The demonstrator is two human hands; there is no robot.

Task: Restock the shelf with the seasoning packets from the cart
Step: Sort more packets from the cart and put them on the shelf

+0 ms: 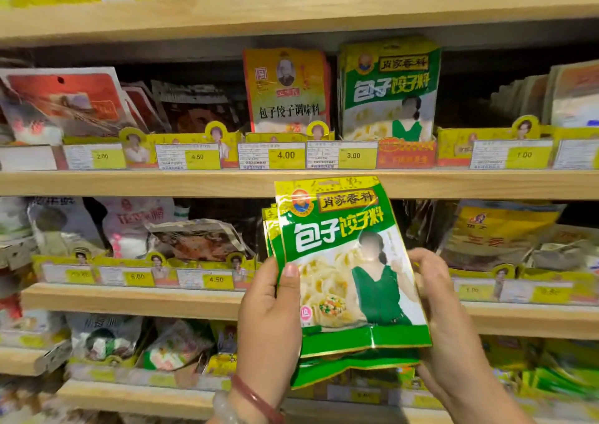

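I hold a small stack of green and yellow seasoning packets (343, 261) upright in front of the shelves. My left hand (270, 313) grips the stack's left edge, thumb on the front. My right hand (437, 297) grips its right edge, fingers curled round it. Matching green packets (389, 90) stand upright in a slot on the middle shelf (194, 184), above and slightly right of the ones I hold, behind a 3.00 price tag (342, 154). The cart is out of view.
An orange and yellow packet row (287, 90) stands just left of the green slot. Red packets (64, 103) lean at the left, pale packets (570, 96) at the right. Yellow price-tag rails front each shelf. Lower shelves hold assorted bags.
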